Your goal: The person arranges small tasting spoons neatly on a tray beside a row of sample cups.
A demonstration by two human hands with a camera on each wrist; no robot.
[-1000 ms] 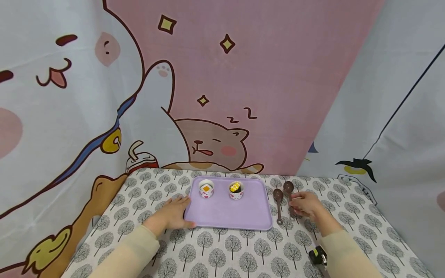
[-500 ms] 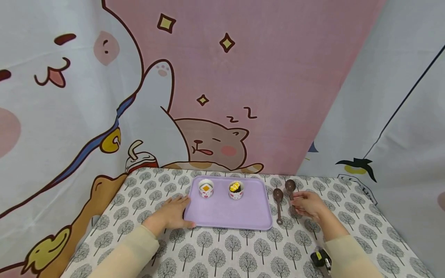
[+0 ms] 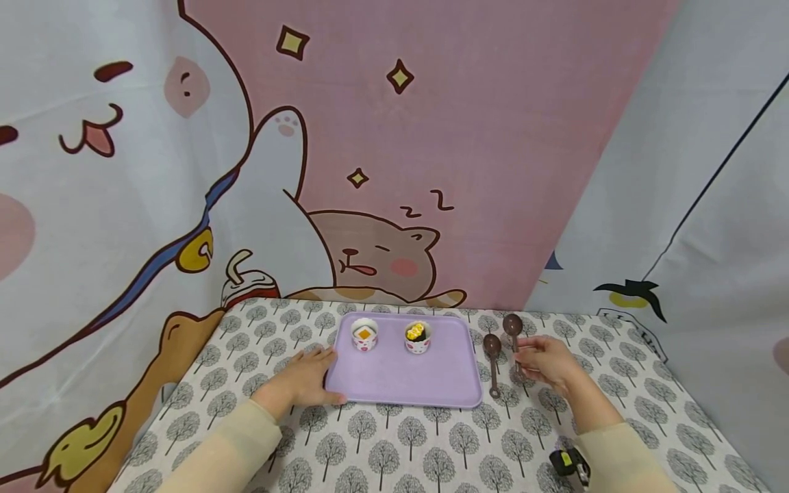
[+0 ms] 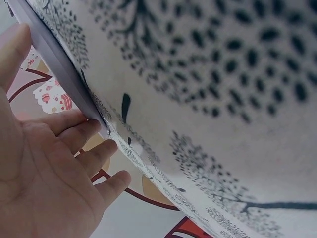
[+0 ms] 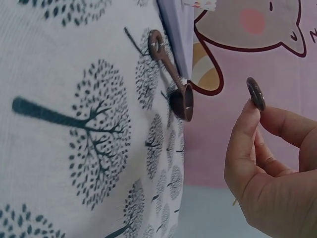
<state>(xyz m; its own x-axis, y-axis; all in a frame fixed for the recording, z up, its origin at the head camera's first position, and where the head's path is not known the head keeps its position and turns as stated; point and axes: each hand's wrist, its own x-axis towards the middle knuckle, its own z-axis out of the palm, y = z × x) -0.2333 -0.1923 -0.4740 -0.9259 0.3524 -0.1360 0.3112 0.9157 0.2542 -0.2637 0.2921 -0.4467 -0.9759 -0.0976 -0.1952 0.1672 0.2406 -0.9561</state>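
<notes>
A lilac tray [image 3: 407, 380] lies on the table, bearing two small patterned cups. The left cup [image 3: 364, 335] shows white with an orange square; the right cup [image 3: 417, 337] shows yellow over black. My left hand [image 3: 305, 378] rests at the tray's left edge, fingers spread; in the left wrist view its fingertips touch the rim [image 4: 74, 84]. Right of the tray, my right hand [image 3: 547, 363] pinches a brown spoon [image 3: 512, 324] by its handle between thumb and finger. The right wrist view shows the handle end [image 5: 255, 93] above the cloth. Another brown spoon [image 3: 492, 346] lies between tray and hand.
A tree-print cloth [image 3: 388, 445] covers the table. Behind stands a cartoon-print curtain [image 3: 493, 171], which also spans both sides. A small black object with a yellow-green patch [image 3: 562, 461] is beside the right sleeve.
The right hand has shifted slightly right and away from me, and the pinched spoon has come up a little with it. The left hand, tray and cups stay in place.
</notes>
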